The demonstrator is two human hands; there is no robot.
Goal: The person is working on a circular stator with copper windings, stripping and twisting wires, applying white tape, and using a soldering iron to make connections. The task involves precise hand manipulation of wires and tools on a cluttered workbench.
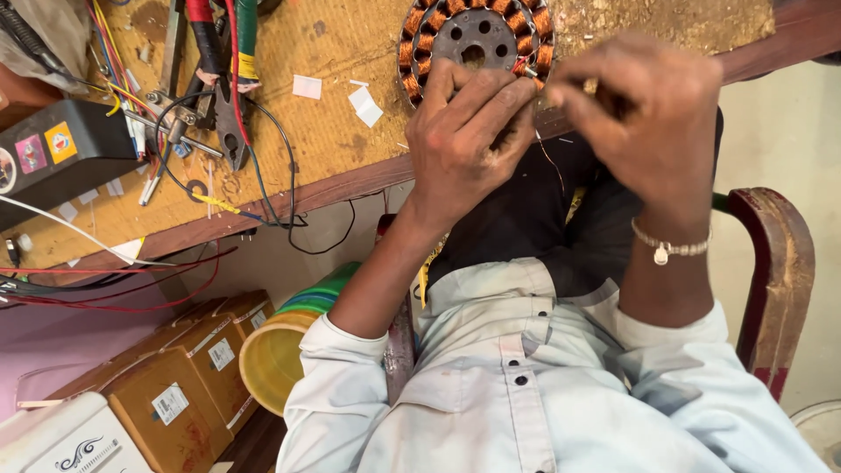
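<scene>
Pale grey button-up shirt sleeves (526,385) fill the bottom of the view, with both forearms reaching up from them toward the edge of the brown wooden counter (333,131). At that edge lies a round motor stator with copper-wound teeth and a dark metal hub (473,35), partly over the counter's rim. The left hand (464,131) rests against the stator's lower edge, its fingers (491,101) curled closed and pressed to the windings, seemingly pinching a thin copper wire (552,162) that trails down from them. The right hand (648,114), wearing a beaded bracelet (670,245) at the wrist, sits just beside the left at the stator's right side, its fingers bunched tightly together; what they pinch is hidden behind the knuckles. On the counter to the left lie pliers with red and green handles (223,79), a tangle of black, red and yellow wires (228,175), small white paper scraps (363,105) and a black box with coloured stickers (61,149). Below the counter stand brown cardboard boxes (175,377) and a stack of yellow and green plastic cups (289,337). A dark red wooden chair arm (775,280) curves at the right.
</scene>
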